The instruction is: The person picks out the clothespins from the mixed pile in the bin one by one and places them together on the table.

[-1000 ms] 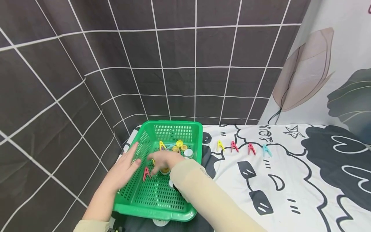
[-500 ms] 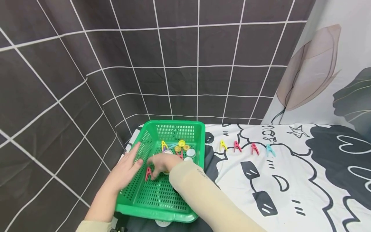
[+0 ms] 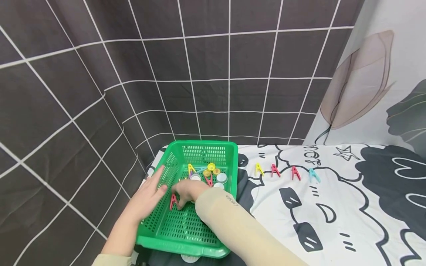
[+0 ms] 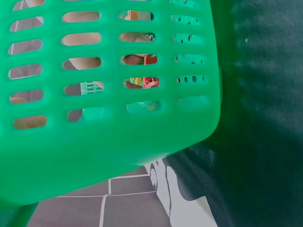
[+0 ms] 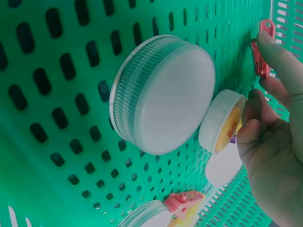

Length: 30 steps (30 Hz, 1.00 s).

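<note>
Our red plastic clothespin (image 3: 171, 203) stands inside the green perforated plastic basket (image 3: 179, 250), close by its left wall. Our right hand (image 3: 187, 189) appears to pinch it between the thumb and a finger; the right wrist view shows fingertips on both sides of it. Our left hand (image 3: 146, 197) grasps nothing: its fingers lie straight along the basket's left rim, though we cannot tell whether they bear on it.

To do this well, we would judge it best to take the clothespin squarely, without squeezing so hard that it springs apart, then lift straight up before turning away, so that it does not catch in the slots. The folded fingers of our right hand sit just beside a small round white cap with a yellow centre (image 5: 229, 125), so we should keep them tucked or we may drag it along. A larger white ribbed cap (image 5: 177, 97) lies next to that one. A light steadying touch from our left hand would help if the basket shifts.

As for pose, our right arm, in a cream fabric sleeve (image 3: 239, 218), slants in from the lower right over the basket's right wall, wrist bent and fingers pointing down. Our left forearm rises from the lower left, thumb spread towards the basket.
</note>
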Motion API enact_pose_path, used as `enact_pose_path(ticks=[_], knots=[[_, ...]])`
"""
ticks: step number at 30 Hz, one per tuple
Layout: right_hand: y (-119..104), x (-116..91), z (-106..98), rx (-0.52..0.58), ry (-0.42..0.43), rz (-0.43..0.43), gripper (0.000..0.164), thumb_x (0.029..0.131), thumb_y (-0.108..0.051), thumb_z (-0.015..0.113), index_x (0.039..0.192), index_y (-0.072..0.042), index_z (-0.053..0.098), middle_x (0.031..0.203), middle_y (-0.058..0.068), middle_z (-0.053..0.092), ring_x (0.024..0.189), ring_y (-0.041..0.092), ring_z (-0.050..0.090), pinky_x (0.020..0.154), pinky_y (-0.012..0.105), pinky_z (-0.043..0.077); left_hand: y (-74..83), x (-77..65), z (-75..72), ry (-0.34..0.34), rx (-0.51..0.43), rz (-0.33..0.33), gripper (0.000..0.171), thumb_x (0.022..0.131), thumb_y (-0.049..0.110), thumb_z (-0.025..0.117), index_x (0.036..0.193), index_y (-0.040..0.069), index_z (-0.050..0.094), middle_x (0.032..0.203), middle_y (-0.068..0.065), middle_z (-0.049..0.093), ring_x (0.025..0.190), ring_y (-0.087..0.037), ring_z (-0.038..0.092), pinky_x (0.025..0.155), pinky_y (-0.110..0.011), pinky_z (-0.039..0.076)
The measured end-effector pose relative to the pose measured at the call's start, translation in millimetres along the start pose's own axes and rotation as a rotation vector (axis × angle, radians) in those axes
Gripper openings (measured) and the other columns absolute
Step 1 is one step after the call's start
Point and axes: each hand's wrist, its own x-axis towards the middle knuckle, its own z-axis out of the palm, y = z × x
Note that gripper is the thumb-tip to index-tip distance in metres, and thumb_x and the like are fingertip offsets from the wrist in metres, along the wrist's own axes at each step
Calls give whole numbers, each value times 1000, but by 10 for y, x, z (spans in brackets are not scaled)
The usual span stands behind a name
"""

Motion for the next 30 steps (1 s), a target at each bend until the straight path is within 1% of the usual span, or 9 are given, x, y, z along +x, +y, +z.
enact_pose_path(ticks=[5,11,13,18,20,23,26,30], knots=[[11,49,29,-50,-6,-17,64,74,-36,80,131,-25,54,125,-7,57,118,15,51,97,31,43,-11,-1,9,4,-3,5,59,101,29,39,148,-1,20,151,-20,24,133,-44,27,108,-59,15],[-3,11,10,-49,-14,-18,65,73,-36,81,131,-24,53,124,-6,58,117,16,52,95,31,44,-21,1,18,5,-3,12,58,101,25,41,148,-1,20,150,-21,25,133,-44,27,108,-60,15],[-6,-8,-10,-26,-15,-14,64,74,-34,81,130,-23,54,123,-6,58,115,15,53,92,31,46,-24,5,16,7,0,16,58,100,25,41,148,-1,20,150,-21,25,133,-43,28,108,-60,15],[3,-52,-95,3,-4,-15,59,77,-32,79,129,-20,54,122,-4,58,114,15,52,92,31,46,-24,21,13,8,3,31,59,101,27,40,148,-2,19,150,-22,25,134,-42,28,108,-60,15],[9,-61,-134,11,4,-18,58,77,-32,78,129,-20,54,123,-4,57,115,16,52,94,33,45,-23,25,11,6,6,36,60,101,31,39,148,-2,19,150,-23,25,134,-42,27,107,-60,15],[26,-72,-194,58,15,-20,59,77,-31,78,129,-20,53,125,-4,56,116,16,51,94,34,45,-22,22,6,1,6,39,62,101,35,37,148,-1,18,150,-23,24,134,-42,26,107,-60,15],[71,-84,-274,110,44,-20,60,78,-31,77,131,-17,51,126,-1,56,117,17,51,95,35,45,-21,17,-2,-3,4,37,62,102,35,36,148,-1,17,150,-23,24,134,-42,26,107,-60,15],[163,-121,-437,166,99,-12,59,80,-33,75,131,-14,51,126,3,56,116,18,52,95,34,44,-18,15,-6,-11,15,39,62,101,33,38,148,-2,17,149,-24,25,135,-41,26,107,-61,15]])
